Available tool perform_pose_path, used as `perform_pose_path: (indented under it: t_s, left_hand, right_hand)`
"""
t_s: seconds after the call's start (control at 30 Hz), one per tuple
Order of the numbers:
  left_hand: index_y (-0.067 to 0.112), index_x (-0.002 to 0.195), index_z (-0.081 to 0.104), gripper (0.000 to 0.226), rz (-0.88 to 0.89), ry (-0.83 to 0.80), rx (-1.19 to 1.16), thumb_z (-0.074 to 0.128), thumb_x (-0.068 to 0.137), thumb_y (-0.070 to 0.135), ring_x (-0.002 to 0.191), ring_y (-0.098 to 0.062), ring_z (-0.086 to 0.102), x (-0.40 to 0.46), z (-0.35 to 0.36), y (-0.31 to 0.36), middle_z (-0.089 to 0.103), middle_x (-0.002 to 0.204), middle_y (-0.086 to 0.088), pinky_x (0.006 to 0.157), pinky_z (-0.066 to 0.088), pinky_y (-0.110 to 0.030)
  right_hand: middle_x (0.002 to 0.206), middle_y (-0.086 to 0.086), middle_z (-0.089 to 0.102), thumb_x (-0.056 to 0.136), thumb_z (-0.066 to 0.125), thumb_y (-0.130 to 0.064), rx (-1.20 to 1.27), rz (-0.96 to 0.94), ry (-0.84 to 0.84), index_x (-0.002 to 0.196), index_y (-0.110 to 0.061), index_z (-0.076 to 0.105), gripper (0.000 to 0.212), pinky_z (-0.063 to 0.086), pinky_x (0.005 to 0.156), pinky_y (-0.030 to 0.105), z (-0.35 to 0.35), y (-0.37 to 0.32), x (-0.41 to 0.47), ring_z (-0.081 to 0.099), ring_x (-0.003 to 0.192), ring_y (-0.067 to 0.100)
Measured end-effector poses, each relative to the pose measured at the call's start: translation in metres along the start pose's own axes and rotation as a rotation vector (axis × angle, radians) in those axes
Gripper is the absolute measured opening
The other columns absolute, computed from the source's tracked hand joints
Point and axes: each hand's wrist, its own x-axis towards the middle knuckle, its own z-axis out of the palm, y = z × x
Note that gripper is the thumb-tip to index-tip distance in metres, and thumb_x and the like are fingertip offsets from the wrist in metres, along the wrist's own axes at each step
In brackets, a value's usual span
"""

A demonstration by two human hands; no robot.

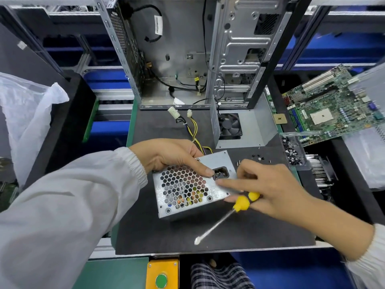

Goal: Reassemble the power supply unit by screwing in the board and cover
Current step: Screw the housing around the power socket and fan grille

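The grey power supply unit stands on the dark mat with its honeycomb vent and black power socket facing up. My left hand grips its far edge, thumb near the socket. My right hand holds a yellow-handled screwdriver between the lower fingers, shaft pointing down-left, while its forefinger reaches across the unit's face by the socket. The unit's cover, with a black fan inside, lies behind. Loose screws sit on the mat to the right.
An open computer case stands at the back. A motherboard lies tilted at the right, above a clear tray of screws and a heatsink. The unit's cables trail toward the case. A white plastic bag hangs at left.
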Motion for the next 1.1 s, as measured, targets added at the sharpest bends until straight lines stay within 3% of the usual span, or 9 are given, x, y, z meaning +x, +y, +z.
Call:
perform_pose_path:
  t_s: [0.07,0.13,0.23,0.4,0.5,0.67,0.8,0.9,1.1]
  left_hand:
    - [-0.010,0.113,0.064,0.056,-0.004,0.007,0.011,0.078,0.069,0.022,0.065,-0.018,0.071,-0.001,0.000,0.001,0.074,0.083,-0.013,0.062,0.060,-0.027]
    - [-0.009,0.108,0.066,0.054,0.001,0.022,0.023,0.079,0.067,0.024,0.063,-0.016,0.070,-0.001,0.001,0.002,0.073,0.081,-0.011,0.061,0.058,-0.025]
    - [-0.010,0.107,0.066,0.052,0.018,0.039,0.049,0.078,0.069,0.024,0.064,-0.015,0.068,0.000,0.004,0.004,0.072,0.083,-0.011,0.062,0.057,-0.024]
    - [-0.011,0.115,0.063,0.058,-0.006,0.049,0.077,0.076,0.072,0.025,0.066,-0.018,0.068,0.000,0.004,0.004,0.072,0.086,-0.013,0.065,0.057,-0.027]
    - [-0.006,0.107,0.068,0.042,-0.008,0.038,0.078,0.075,0.076,0.021,0.063,-0.016,0.069,-0.001,0.004,0.005,0.073,0.081,-0.011,0.063,0.057,-0.027]
    - [-0.002,0.104,0.070,0.042,-0.011,0.049,0.087,0.076,0.071,0.023,0.064,-0.017,0.068,-0.001,0.005,0.008,0.072,0.083,-0.011,0.063,0.057,-0.027]
    - [0.001,0.098,0.071,0.028,-0.021,0.047,0.090,0.074,0.077,0.019,0.062,-0.016,0.068,-0.001,0.005,0.009,0.072,0.079,-0.010,0.060,0.057,-0.026]
    - [0.004,0.093,0.072,0.031,-0.023,0.042,0.097,0.076,0.069,0.023,0.061,-0.016,0.068,-0.001,0.005,0.009,0.072,0.077,-0.008,0.062,0.057,-0.026]
    - [0.006,0.090,0.071,0.031,-0.038,0.035,0.101,0.076,0.066,0.024,0.062,-0.016,0.067,0.001,0.004,0.010,0.072,0.076,-0.008,0.063,0.056,-0.027]
  right_hand:
    - [0.074,-0.008,0.062,0.072,0.071,-0.058,0.053,0.121,-0.022,0.100,-0.031,0.072,0.039,0.048,0.049,0.029,-0.023,0.004,0.007,0.059,0.059,0.016]
    - [0.074,-0.019,0.060,0.071,0.046,-0.082,-0.009,0.193,-0.098,0.097,-0.039,0.059,0.051,0.047,0.053,0.030,-0.051,0.011,0.013,0.059,0.063,0.010]
    - [0.074,-0.019,0.053,0.084,0.019,-0.077,-0.169,0.108,-0.162,0.092,-0.042,0.047,0.046,0.033,0.048,0.019,-0.085,0.019,0.019,0.049,0.058,0.003]
    - [0.066,-0.013,0.050,0.091,0.031,-0.062,-0.337,0.019,-0.232,0.082,-0.035,0.064,0.043,0.034,0.040,0.023,-0.106,0.009,0.029,0.049,0.049,0.013]
    - [0.065,-0.011,0.050,0.089,0.037,-0.057,-0.391,0.014,-0.246,0.080,-0.030,0.067,0.041,0.026,0.041,0.019,-0.108,0.001,0.033,0.052,0.047,0.018]
    - [0.063,-0.011,0.040,0.085,0.043,-0.050,-0.431,-0.007,-0.266,0.077,-0.026,0.068,0.035,0.016,0.045,0.015,-0.108,-0.007,0.036,0.031,0.046,0.015]
    - [0.068,-0.012,0.037,0.087,0.032,-0.055,-0.476,-0.002,-0.280,0.084,-0.028,0.067,0.045,0.022,0.044,0.021,-0.106,-0.008,0.035,0.046,0.047,0.021]
    - [0.075,-0.011,0.039,0.084,0.010,-0.062,-0.556,-0.015,-0.271,0.096,-0.037,0.060,0.057,0.028,0.048,0.026,-0.102,-0.007,0.034,0.058,0.065,0.020]
    - [0.072,-0.011,0.038,0.086,0.017,-0.058,-0.530,0.000,-0.257,0.091,-0.030,0.063,0.054,0.027,0.046,0.025,-0.100,-0.007,0.034,0.057,0.057,0.024]
